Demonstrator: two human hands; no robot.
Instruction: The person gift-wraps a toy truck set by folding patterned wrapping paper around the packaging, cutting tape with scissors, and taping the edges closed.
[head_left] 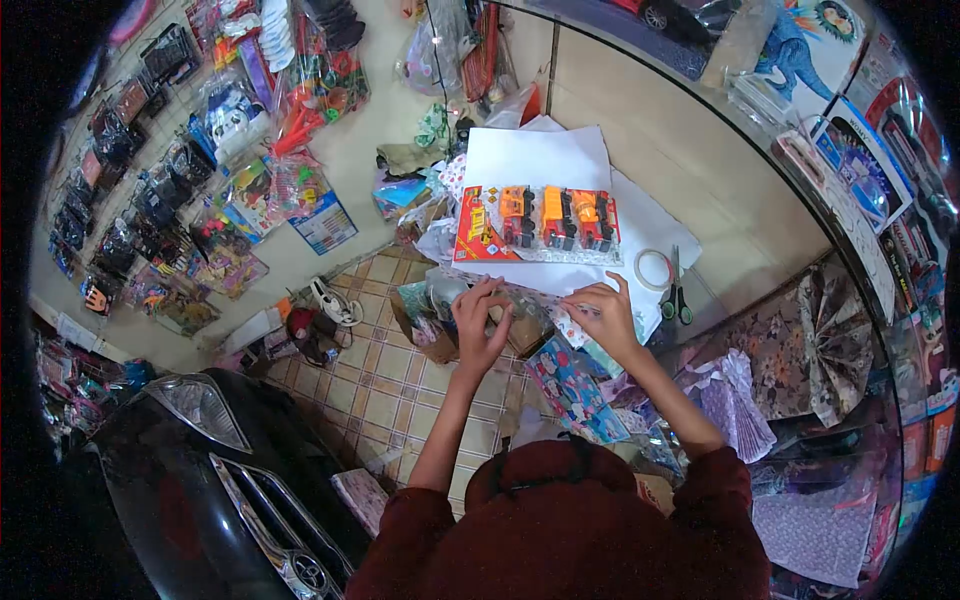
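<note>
A packaged set of orange and red toy trucks [540, 222] lies on white paper [540, 150], its red card end to the left. Below its left side is my left hand [482, 325], fingers curled, with thumb and forefinger bent toward each other near the paper's front edge. My right hand [602, 312] is at the paper's front edge on the right, its thumb and a finger close together and another finger raised. Whatever lies between the fingertips of either hand is too small to make out. A roll of tape [653, 270] and black-handled scissors [678, 300] rest right of the package.
Wrapped toys and bags hang on the left wall [380, 60]. A black toy car [200, 480] stands at lower left. Cardboard boxes [437, 347] sit on the tiled floor [370, 375] below the hands. A glass shelf edge [740, 110] curves along the right.
</note>
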